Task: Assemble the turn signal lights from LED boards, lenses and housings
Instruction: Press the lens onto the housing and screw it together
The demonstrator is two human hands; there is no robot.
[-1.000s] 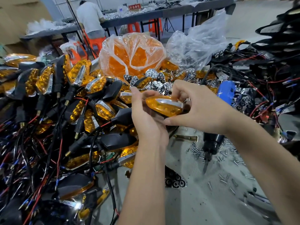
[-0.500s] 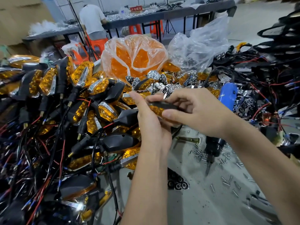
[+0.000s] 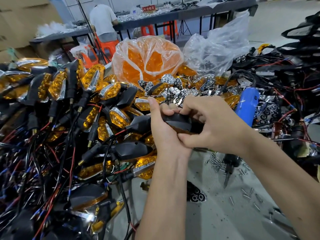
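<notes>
Head view, centre frame: the left hand (image 3: pixel 164 132) and right hand (image 3: pixel 214 125) both curl their fingers around one turn signal light (image 3: pixel 178 122), black housing up, amber lens underneath, above the worktop (image 3: pixel 225 213). Best squeeze evenly along the seam so it seats flush.

red sign (image 3: pixel 148 8) on far bench | white Chinese characters | too blurred to read

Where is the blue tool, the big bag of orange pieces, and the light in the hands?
blue tool (image 3: pixel 246 105), head view, blue handle.
bag of orange pieces (image 3: pixel 147 59), head view, front of bag.
turn signal light (image 3: pixel 180 121), head view, black housing back.
</notes>
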